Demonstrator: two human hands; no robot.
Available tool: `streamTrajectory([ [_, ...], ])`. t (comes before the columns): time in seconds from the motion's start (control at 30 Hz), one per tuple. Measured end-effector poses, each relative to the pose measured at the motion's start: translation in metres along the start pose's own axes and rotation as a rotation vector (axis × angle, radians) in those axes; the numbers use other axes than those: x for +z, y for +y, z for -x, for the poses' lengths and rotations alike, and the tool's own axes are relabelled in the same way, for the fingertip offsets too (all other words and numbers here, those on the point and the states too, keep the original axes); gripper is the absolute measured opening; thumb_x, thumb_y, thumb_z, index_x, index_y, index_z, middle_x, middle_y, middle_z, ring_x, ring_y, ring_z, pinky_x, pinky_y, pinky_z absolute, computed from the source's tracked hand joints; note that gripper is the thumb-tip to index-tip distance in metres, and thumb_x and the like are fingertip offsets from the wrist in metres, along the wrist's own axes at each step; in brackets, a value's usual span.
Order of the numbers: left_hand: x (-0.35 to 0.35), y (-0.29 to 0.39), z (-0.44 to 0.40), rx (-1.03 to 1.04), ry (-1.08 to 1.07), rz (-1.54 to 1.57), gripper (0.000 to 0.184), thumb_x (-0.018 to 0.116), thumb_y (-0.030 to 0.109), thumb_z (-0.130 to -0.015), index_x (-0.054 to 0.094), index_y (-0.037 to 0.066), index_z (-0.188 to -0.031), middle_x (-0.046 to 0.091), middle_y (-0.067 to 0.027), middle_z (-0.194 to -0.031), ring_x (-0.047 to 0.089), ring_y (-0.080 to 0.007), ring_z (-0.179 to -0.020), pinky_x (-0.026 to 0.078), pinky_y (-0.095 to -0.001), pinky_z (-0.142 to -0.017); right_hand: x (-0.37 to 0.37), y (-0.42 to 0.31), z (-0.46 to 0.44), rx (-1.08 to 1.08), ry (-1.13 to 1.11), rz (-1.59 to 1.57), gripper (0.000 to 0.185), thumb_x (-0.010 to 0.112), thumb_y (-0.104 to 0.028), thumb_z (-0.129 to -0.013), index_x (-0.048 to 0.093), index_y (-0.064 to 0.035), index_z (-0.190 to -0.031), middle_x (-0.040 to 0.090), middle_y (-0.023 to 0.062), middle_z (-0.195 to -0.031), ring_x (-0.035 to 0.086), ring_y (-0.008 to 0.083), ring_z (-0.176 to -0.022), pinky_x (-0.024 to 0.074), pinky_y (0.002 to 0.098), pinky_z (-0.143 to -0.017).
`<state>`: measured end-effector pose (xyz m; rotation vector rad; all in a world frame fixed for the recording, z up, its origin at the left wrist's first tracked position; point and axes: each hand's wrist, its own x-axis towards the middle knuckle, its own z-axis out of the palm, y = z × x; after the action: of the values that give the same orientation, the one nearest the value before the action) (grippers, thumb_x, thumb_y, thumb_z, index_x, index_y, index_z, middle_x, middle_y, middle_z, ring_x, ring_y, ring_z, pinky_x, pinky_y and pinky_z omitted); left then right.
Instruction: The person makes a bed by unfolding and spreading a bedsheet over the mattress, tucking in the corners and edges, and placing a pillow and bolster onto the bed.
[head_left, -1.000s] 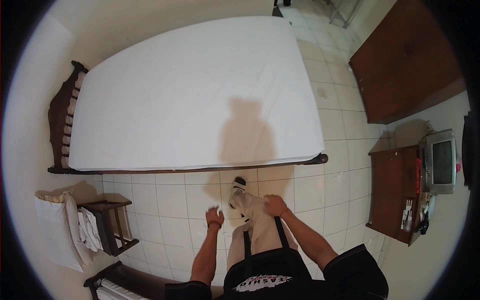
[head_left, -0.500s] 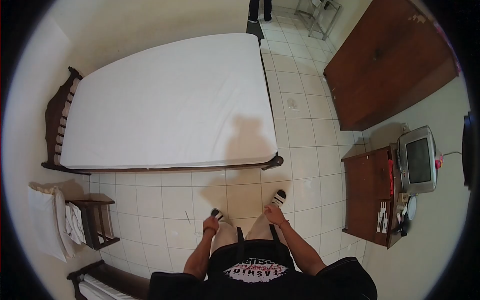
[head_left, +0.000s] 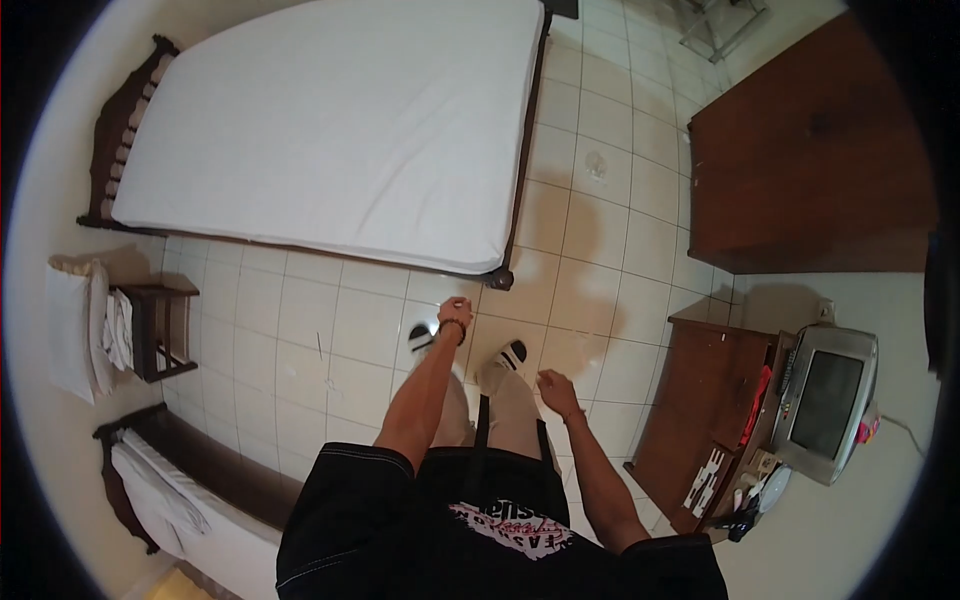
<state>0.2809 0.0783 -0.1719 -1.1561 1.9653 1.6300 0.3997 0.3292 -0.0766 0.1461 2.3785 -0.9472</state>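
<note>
My left hand [head_left: 455, 310] swings forward above the tiled floor, just short of the corner post of the bed [head_left: 495, 278]. Its fingers are curled in, and I see nothing in them; a dark bracelet [head_left: 453, 328] circles the wrist. Lower and beside my right leg hangs my right hand [head_left: 557, 391], also loosely curled with nothing visible in it. Neither hand touches any furniture. Stretched over the bed is a white-covered mattress [head_left: 330, 130], slightly wrinkled near the close corner.
To the right stand a brown wardrobe [head_left: 810, 170] and a low cabinet [head_left: 690, 400] with a television [head_left: 828, 400]. On the left, pillows [head_left: 75, 330] and folded white cloth [head_left: 118, 330] rest by a dark wooden stand [head_left: 165, 335]. A second bed frame [head_left: 230, 475] lies lower left.
My view has turned and moved forward to the right, towards the bed's corner. My left hand has swung forward; my right hand has drifted back beside the leg. The person's legs at the back have left view.
</note>
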Motion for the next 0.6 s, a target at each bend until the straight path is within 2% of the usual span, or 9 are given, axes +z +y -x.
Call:
streamTrajectory([
  [0.07, 0.0, 0.001, 0.0, -0.067, 0.037, 0.018, 0.018, 0.057, 0.011, -0.074, 0.059, 0.004, -0.09, 0.062, -0.0095, -0.076, 0.061, -0.0202, -0.065, 0.049, -0.0322, -0.059, -0.007, 0.002, -0.029, -0.163, 0.019, 0.074, 0.031, 0.052, -0.019, -0.078, 0.055, -0.0013, -0.103, 0.057, 0.0184, -0.1, 0.054, 0.0298, -0.096, 0.0414, 0.0336, -0.084],
  [0.13, -0.007, 0.005, -0.003, 0.598, 0.164, -0.47, 0.025, 0.057, 0.008, -0.07, 0.06, 0.009, -0.095, 0.06, -0.0133, -0.091, 0.058, -0.0253, -0.083, 0.048, -0.0348, -0.073, -0.013, -0.009, -0.061, -0.286, 0.031, 0.167, 0.035, 0.052, -0.017, -0.078, 0.051, 0.0007, -0.108, 0.051, 0.0196, -0.11, 0.046, 0.0303, -0.106, 0.0356, 0.034, -0.092],
  [0.17, -0.008, 0.009, -0.007, 0.636, 0.045, -0.555, 0.034, 0.055, 0.004, -0.069, 0.056, 0.007, -0.102, 0.053, -0.0153, -0.105, 0.051, -0.0287, -0.097, 0.042, -0.038, -0.084, -0.015, -0.014, -0.078, -0.351, 0.037, 0.218, 0.037, 0.052, -0.016, -0.078, 0.049, 0.0017, -0.111, 0.048, 0.0201, -0.115, 0.042, 0.0307, -0.111, 0.0323, 0.0344, -0.095],
  [0.2, -0.007, 0.011, -0.011, 0.622, 0.043, -0.55, 0.034, 0.055, 0.004, -0.069, 0.056, 0.007, -0.102, 0.053, -0.0153, -0.105, 0.051, -0.0287, -0.097, 0.042, -0.038, -0.084, -0.02, -0.023, -0.095, -0.424, 0.044, 0.203, 0.037, 0.05, -0.015, -0.078, 0.049, 0.0031, -0.11, 0.047, 0.0209, -0.115, 0.042, 0.0322, -0.111, 0.0323, 0.0359, -0.095],
  [0.27, -0.003, 0.012, -0.022, 0.936, -0.006, -0.753, 0.043, 0.052, 0.003, -0.07, 0.047, 0.001, -0.113, 0.047, -0.0175, -0.114, 0.042, -0.0324, -0.109, 0.033, -0.0396, -0.094, -0.032, -0.049, -0.134, -0.553, 0.066, 0.184, 0.036, 0.048, -0.015, -0.078, 0.049, 0.0051, -0.108, 0.047, 0.0219, -0.114, 0.042, 0.0339, -0.11, 0.0329, 0.0377, -0.094],
  [0.3, 0.003, 0.003, -0.035, 0.841, -0.077, -0.828, 0.05, 0.049, 0.003, -0.071, 0.037, -0.004, -0.119, 0.04, -0.0182, -0.123, 0.031, -0.0337, -0.118, 0.022, -0.04, -0.101, -0.035, -0.059, -0.152, -0.606, 0.082, 0.177, 0.035, 0.048, -0.015, -0.079, 0.049, 0.0056, -0.107, 0.048, 0.022, -0.112, 0.042, 0.0342, -0.109, 0.0334, 0.0379, -0.093],
  [0.43, 0.013, -0.008, -0.066, 0.783, -0.075, -1.126, 0.051, 0.046, 0.011, -0.075, 0.035, -0.006, -0.122, 0.038, -0.0186, -0.126, 0.028, -0.0302, -0.123, 0.017, -0.0388, -0.104, -0.035, -0.079, -0.226, -0.646, -0.108, 0.328, 0.038, 0.044, -0.017, -0.082, 0.046, 0.0044, -0.113, 0.044, 0.0213, -0.119, 0.038, 0.0337, -0.114, 0.0302, 0.0377, -0.096],
  [0.57, 0.005, 0.013, -0.073, 0.683, -0.166, -1.085, 0.046, 0.044, 0.016, -0.075, 0.044, -0.003, -0.116, 0.045, -0.0195, -0.12, 0.035, -0.0286, -0.119, 0.019, -0.0376, -0.103, -0.015, -0.067, -0.283, -0.799, -0.166, 0.559, 0.038, 0.044, -0.019, -0.079, 0.048, 0.0047, -0.109, 0.044, 0.0203, -0.119, 0.038, 0.0316, -0.114, 0.0332, 0.0408, -0.092],
  [0.6, 0.002, 0.022, -0.076, 0.614, -0.272, -1.119, 0.042, 0.044, 0.016, -0.074, 0.048, 0.0, -0.113, 0.048, -0.019, -0.116, 0.039, -0.0281, -0.115, 0.021, -0.0369, -0.102, -0.017, -0.077, -0.29, -0.84, -0.162, 0.628, 0.039, 0.046, -0.02, -0.078, 0.05, 0.0043, -0.107, 0.045, 0.019, -0.116, 0.039, 0.0304, -0.113, 0.0349, 0.0422, -0.09],
])
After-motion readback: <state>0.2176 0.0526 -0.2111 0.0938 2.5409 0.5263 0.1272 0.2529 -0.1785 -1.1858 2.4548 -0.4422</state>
